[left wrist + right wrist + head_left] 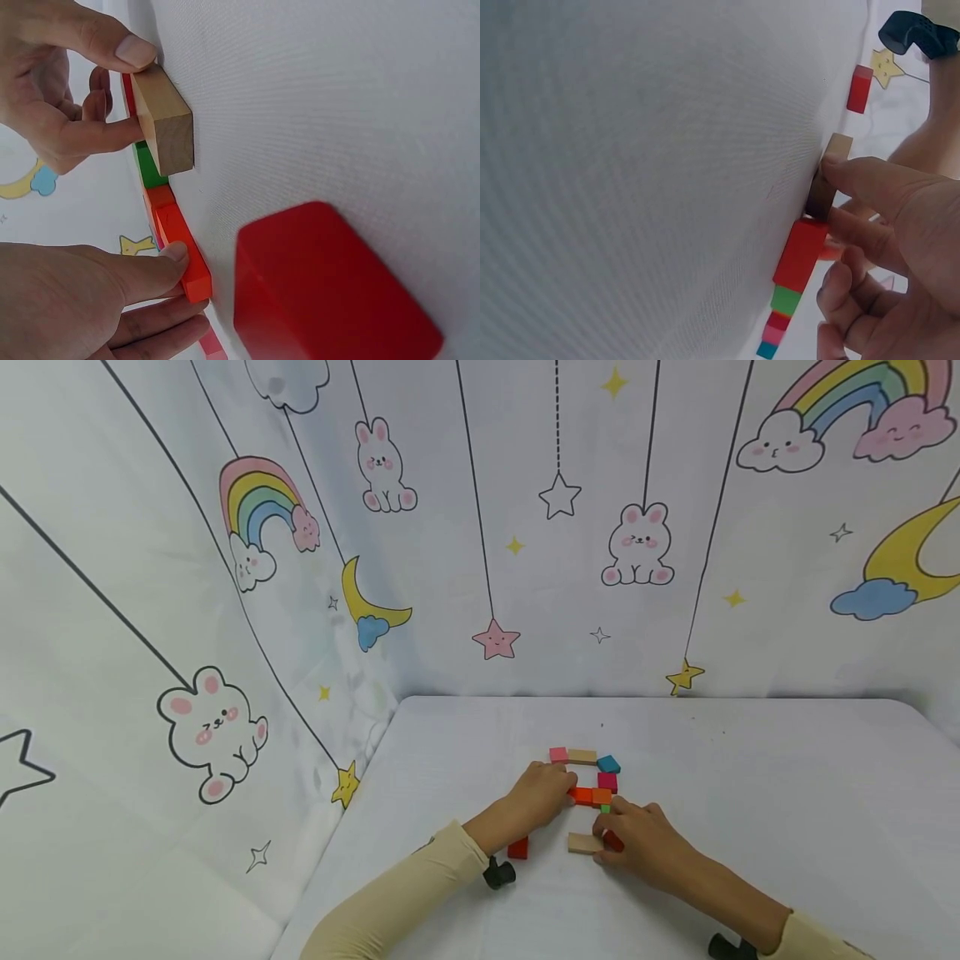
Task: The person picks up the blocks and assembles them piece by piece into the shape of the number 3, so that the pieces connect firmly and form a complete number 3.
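My right hand (651, 847) pinches a plain wooden block (171, 131) between thumb and fingers; the block lies on the table at the near end of the arrangement. Beside it a red block (801, 255) lies against or very near its end. In the left wrist view, my left hand (67, 300) has its thumb on top of an orange-red block (186, 251) and fingers at its far side, pinching it. That block meets an orange block (602, 797), with a green block (786, 300) just nearer.
A crimson block (607, 782), a teal block (608, 764), another wooden block (582, 757) and a pink block (558, 755) curve round the far side. One red block (518, 848) lies apart, near the left forearm. A white cloth (750, 810) covers the table; a printed curtain (450, 568) stands behind.
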A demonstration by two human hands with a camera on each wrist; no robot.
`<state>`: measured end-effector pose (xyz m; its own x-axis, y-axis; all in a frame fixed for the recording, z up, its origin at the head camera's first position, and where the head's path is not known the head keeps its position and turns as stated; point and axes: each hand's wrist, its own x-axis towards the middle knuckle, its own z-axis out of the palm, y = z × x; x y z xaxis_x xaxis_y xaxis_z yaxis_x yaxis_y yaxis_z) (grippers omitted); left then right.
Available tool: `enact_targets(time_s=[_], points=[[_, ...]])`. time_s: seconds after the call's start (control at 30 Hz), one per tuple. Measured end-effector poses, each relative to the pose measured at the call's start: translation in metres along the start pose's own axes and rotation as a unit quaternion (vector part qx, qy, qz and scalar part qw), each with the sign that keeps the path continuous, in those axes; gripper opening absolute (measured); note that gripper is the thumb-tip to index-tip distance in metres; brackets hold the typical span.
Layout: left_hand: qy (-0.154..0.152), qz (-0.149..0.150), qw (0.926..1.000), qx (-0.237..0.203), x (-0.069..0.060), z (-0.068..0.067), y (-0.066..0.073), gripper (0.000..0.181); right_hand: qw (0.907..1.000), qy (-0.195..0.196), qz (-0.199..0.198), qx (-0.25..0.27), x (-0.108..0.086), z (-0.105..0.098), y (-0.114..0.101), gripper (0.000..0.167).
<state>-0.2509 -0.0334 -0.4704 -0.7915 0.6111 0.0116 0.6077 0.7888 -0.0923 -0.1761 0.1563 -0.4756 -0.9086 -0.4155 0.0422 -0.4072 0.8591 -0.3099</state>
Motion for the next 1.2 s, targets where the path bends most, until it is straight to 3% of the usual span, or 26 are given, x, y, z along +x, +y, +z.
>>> enact_targets(time_s=[0.73,1.2], points=[[0.000,0.003,1.0000,-0.008,0.000,0.001,-0.001,0.026,0.9999,-0.009,0.008,0.004,0.000,-0.001,0.000,0.036],[0.007,0.014,0.9999,0.003,0.004,0.004,-0.002,0.022,0.9998,0.015,0.017,-0.002,-0.001,-0.030,0.004,0.051]])
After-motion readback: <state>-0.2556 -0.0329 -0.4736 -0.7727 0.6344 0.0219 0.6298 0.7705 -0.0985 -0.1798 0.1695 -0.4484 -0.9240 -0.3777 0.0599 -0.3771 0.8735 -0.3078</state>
